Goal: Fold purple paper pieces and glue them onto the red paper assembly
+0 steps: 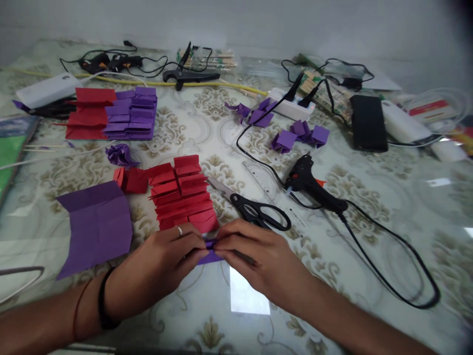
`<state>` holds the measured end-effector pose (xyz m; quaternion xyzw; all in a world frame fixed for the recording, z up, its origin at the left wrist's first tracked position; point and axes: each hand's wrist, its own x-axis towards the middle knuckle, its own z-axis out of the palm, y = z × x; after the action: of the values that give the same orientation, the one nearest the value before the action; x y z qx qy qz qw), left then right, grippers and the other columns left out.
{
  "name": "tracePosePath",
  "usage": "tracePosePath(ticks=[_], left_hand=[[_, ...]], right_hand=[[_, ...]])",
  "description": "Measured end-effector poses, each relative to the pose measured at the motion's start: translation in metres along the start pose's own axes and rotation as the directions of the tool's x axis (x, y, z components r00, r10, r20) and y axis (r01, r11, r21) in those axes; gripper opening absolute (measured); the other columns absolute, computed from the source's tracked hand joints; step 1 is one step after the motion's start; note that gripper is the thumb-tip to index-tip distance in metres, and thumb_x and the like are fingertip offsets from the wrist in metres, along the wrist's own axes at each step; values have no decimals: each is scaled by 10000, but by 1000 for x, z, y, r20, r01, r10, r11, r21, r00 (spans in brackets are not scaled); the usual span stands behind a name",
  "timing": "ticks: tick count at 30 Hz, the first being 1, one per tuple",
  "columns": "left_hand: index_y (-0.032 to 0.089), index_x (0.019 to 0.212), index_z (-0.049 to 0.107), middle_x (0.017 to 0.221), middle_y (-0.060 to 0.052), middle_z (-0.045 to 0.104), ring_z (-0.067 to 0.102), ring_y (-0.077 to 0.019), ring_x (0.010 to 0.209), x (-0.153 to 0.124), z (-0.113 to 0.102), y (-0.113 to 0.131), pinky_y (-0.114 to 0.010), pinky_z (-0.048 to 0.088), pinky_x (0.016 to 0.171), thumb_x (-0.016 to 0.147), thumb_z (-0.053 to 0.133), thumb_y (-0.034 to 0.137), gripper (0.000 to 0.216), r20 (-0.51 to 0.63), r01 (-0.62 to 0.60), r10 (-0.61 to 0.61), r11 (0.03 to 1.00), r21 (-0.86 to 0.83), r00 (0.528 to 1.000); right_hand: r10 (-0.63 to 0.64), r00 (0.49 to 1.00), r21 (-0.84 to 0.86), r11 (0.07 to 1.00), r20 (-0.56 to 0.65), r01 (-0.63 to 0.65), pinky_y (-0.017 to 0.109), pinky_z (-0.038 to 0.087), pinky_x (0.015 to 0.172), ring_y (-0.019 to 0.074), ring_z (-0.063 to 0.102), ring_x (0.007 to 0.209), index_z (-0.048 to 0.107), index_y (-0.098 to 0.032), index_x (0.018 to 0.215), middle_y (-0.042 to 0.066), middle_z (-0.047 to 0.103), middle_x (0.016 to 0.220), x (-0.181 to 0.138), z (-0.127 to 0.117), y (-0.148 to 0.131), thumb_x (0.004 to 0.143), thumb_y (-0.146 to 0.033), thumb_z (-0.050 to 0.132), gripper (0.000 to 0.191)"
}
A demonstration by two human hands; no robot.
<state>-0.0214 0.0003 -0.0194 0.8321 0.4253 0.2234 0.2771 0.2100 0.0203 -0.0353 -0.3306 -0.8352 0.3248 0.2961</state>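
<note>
Between my two hands is a small piece of folded purple paper [211, 256], mostly covered by the fingers. My left hand [162, 266], with a ring and a black wristband, pinches its left end. The right end is pinched by my right hand [254, 254]. Just beyond the fingertips lie rows of folded red paper [185, 192]. A creased purple sheet [99, 227] rests left of my left hand. Black-handled scissors [258, 209] lie beyond my right hand, blades pointing away to the left.
A black glue gun [314, 185] with a looping cord stands at the right. Farther back are folded red and purple stacks [111, 116], small purple paper pieces [284, 140], a white power strip [291, 104], a black phone-like slab [368, 123] and a black cutter [188, 74].
</note>
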Motion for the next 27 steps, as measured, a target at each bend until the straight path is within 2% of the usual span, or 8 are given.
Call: tracePosePath(ticks=[12,16,21,27], left_hand=[[207,940,735,949,-30,787,764,-159,832,-3,1,3,-247,626,775,1001,554,69,236,-37,-32,32,999,-10,999],[179,895,706,889,-26,759,745,-168,769,-5,5,4,-269,624,717,948,593,37,189,-53,-51,55,996,68,997],[173,894,654,830,-23,722,720,-172,698,-5,8,6,-277,588,615,949,542,34,186,-68,-128,143,974,185,987],[204,950,642,921,-21,759,746,-160,776,-3,-1,10,-274,610,702,998,503,55,210,-101,-95,110,986,136,989]], right_hand=[[-5,999,40,999,-39,7,306,625,815,169,725,888,753,-177,913,62,758,973,2,0,-2,989,-135,652,133],[-12,1000,46,999,-27,13,298,613,814,167,720,891,735,-184,903,52,754,972,3,2,-4,957,-116,668,109],[-12,1000,43,999,-22,13,302,588,808,177,701,888,726,-197,922,47,746,973,5,5,-7,951,-134,683,81],[-20,999,25,999,-44,21,327,568,818,188,674,896,712,-191,942,47,743,945,5,0,-9,987,-142,656,87]])
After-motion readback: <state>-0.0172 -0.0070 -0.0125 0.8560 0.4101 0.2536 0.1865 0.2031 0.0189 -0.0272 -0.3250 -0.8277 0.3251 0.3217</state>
